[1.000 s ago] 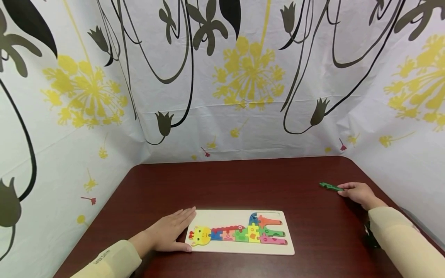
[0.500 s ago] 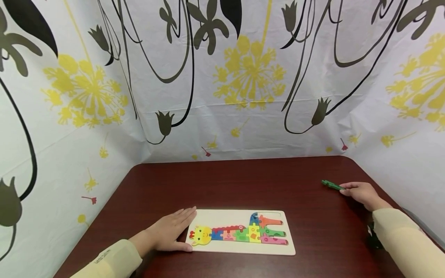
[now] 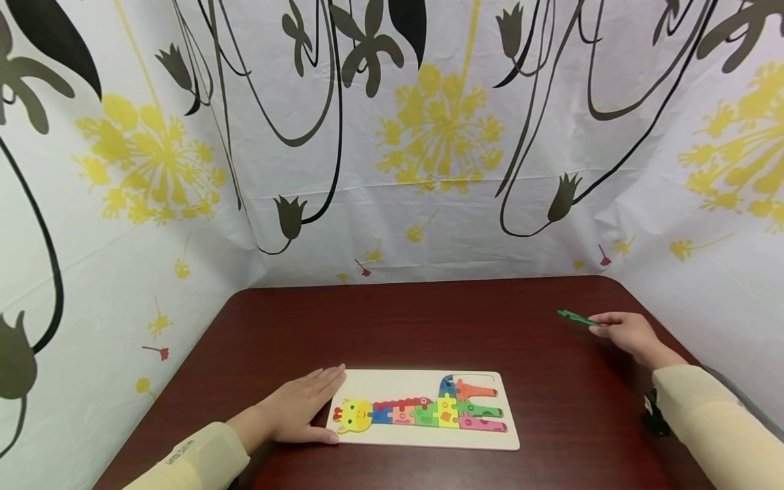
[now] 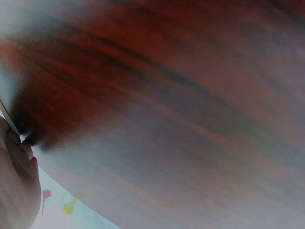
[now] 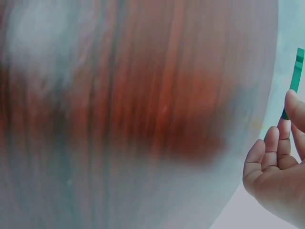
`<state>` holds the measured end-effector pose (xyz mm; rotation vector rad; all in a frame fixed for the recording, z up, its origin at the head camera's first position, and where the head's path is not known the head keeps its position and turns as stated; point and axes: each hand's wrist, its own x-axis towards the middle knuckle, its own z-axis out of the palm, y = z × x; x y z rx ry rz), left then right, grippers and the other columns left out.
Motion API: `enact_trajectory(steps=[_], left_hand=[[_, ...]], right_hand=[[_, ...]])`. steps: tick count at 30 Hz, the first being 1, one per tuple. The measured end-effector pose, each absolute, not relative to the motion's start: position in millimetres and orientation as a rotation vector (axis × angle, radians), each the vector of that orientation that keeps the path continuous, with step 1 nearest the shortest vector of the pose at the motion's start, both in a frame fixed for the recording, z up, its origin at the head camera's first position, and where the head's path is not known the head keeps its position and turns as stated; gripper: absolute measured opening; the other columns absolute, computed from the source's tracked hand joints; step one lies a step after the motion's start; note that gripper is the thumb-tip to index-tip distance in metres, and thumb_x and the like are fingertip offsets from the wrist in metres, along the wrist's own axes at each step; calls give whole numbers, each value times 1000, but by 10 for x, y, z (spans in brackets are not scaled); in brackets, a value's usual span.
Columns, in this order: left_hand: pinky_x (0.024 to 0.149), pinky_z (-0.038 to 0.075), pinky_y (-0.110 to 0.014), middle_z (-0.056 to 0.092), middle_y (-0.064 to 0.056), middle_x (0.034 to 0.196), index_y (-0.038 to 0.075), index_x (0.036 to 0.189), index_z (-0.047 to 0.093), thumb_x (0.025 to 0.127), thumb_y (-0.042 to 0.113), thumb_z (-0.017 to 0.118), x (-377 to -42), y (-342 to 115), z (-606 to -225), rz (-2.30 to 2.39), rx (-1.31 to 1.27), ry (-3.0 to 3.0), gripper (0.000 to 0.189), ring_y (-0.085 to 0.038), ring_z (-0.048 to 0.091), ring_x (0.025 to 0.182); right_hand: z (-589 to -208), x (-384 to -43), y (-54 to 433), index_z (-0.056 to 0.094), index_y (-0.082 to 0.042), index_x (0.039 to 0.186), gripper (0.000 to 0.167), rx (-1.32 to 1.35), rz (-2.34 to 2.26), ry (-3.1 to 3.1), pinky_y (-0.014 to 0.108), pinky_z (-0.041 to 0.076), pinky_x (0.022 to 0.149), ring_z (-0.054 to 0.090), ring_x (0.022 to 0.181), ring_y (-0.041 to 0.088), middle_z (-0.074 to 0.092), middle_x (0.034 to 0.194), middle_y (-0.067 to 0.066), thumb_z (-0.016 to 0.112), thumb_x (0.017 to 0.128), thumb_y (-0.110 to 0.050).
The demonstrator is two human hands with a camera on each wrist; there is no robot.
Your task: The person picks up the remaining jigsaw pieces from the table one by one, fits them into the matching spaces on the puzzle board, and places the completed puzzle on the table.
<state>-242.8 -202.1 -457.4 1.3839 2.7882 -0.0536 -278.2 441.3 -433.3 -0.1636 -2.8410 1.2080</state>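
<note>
A white puzzle board (image 3: 392, 382) lies on the table with a colorful giraffe (image 3: 446, 412) of interlocking pieces on it, its head to the left. An outlined leg shape shows bare at the board's upper right corner. My left hand (image 3: 300, 407) rests on the board's left edge, fingers straight and thumb spread. Far to the right, my right hand (image 3: 631, 333) pinches one end of a slim green puzzle piece (image 3: 574, 317) between thumb and fingers, the free end pointing left. In the right wrist view the notched green piece (image 5: 298, 74) sticks out beyond the thumb.
The dark red-brown table (image 3: 392, 327) has rounded far corners. White cloth walls (image 3: 392, 238) with flower prints enclose it at the back and both sides. A black device (image 3: 655, 416) shows at the right wrist.
My right hand first shifted slightly right, then back left and a little farther up the view, still holding the green puzzle piece. Its angle has tilted slightly. The left hand and board stayed put.
</note>
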Motion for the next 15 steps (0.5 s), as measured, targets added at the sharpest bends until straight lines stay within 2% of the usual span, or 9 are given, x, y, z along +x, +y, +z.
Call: enact_trajectory(steps=[6,15], left_hand=[[112,27,-43,20,-11,160,4,155,21,87,78,34,-2431,-2023,-4580,-41,1383,2792,101,-23,24,144],[112,28,-43,21,-12,159,4,154,22,87,78,34,-2422,-2020,-4573,-37,1387,2793,101,-24,24,144]], right_hand=[[-4292,-2795,4233,60,8,124,45,-100,1216,-2829,45,46,78,49,107,41,56,120,29,61,97,-28],[-4226,-2780,4007,61,6,123,42,-51,1209,-2830,47,46,78,52,104,38,62,112,21,62,97,-26]])
